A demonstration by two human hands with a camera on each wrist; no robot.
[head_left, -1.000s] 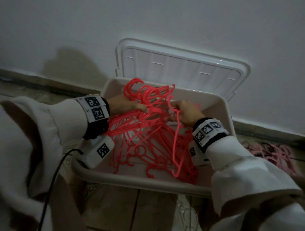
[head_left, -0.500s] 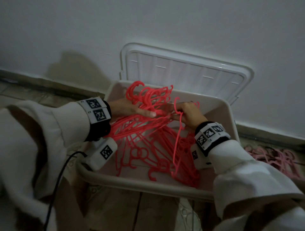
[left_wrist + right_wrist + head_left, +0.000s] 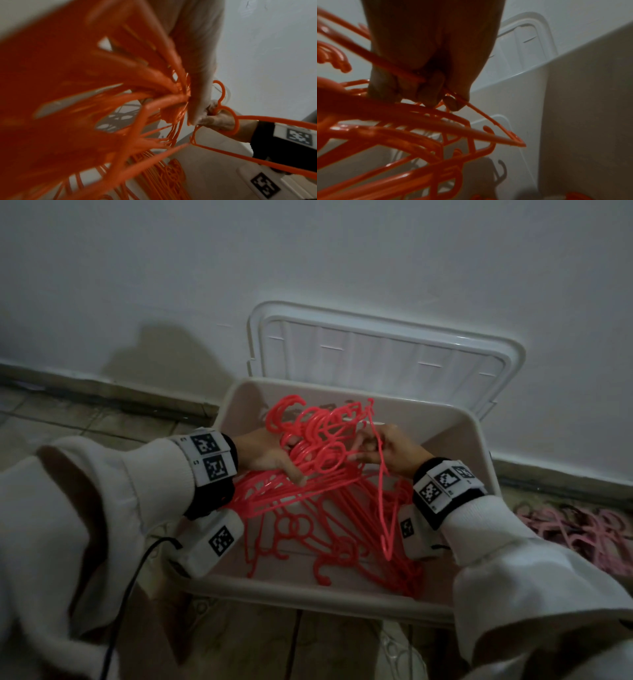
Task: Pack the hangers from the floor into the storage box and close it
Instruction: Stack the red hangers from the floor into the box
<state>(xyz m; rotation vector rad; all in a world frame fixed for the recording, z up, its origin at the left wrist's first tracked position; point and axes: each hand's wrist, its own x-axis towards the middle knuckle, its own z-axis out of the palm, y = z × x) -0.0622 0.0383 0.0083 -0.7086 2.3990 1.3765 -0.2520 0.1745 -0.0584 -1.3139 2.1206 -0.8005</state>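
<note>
My sleeves (image 3: pixel 113 508): cream-white, thick, with ribbed knit cuffs, on both arms.
My left wrist band (image 3: pixel 210 460): black strap carrying two white plates, each printed with a black square-pattern marker.
Below it, a white box-shaped camera housing (image 3: pixel 212 542) with one more marker; a black cable (image 3: pixel 126 583) runs from it back along my sleeve.
My right wrist band (image 3: pixel 447 484): black strap, white plates, three markers visible on top.
Under it, a second white housing (image 3: pixel 409 530) bearing a small marker.
</note>
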